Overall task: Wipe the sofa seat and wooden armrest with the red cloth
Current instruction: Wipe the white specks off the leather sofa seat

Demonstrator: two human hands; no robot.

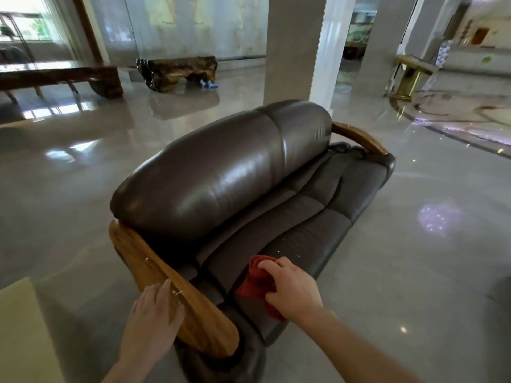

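Right hand [293, 291] grips one bunched red cloth [258, 286] on the sofa seat [304, 233], partly covering it. Left hand [153, 313] rests flat, fingers extended, on the near wooden armrest [171, 294]; second armrest [356, 136] partly hidden.

The sofa [235, 172] is glossy dark brown leather, its seat [304, 244] a duller grey-brown. The near armrest [166, 286] shows warm honey-brown wood with darker grain streaks. The cloth [257, 283] is deep red. The floor [414, 244] is pale grey, polished.
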